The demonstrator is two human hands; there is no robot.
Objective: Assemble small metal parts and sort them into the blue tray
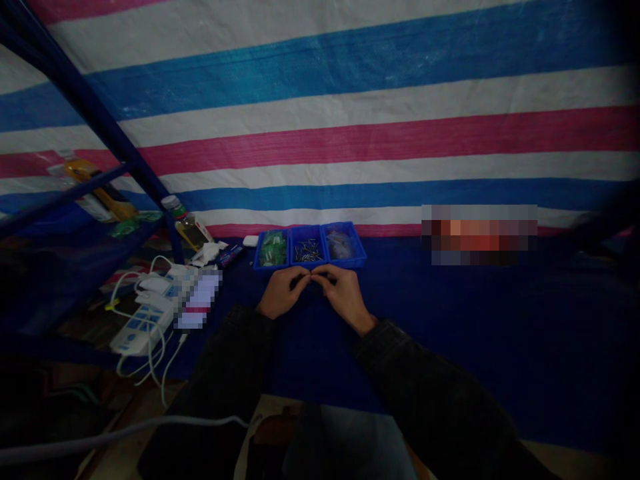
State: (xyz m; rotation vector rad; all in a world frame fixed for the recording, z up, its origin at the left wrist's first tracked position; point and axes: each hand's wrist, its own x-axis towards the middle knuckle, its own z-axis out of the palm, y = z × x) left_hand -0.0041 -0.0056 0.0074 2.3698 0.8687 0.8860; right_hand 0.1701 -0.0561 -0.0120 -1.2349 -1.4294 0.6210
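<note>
My left hand point(283, 291) and my right hand point(344, 293) meet at their fingertips just in front of three blue bins. Both are closed in a pinch, thumb against forefinger; whatever lies between the fingertips is too small to make out. The left bin point(257, 260) holds green and clear small pieces. In the middle bin point(309, 265) lie small dark metal pieces like pins or screws. The right bin point(361, 253) contains clear, pale pieces, perhaps in plastic.
On the left, a white power strip point(133, 340) with plugs and cables lies beside a phone point(200, 300). Behind them stand a bottle point(187, 223) and crumpled tissue point(207, 253). A blue metal post point(150, 187) rises there. Striped sheeting point(350, 140) closes the back.
</note>
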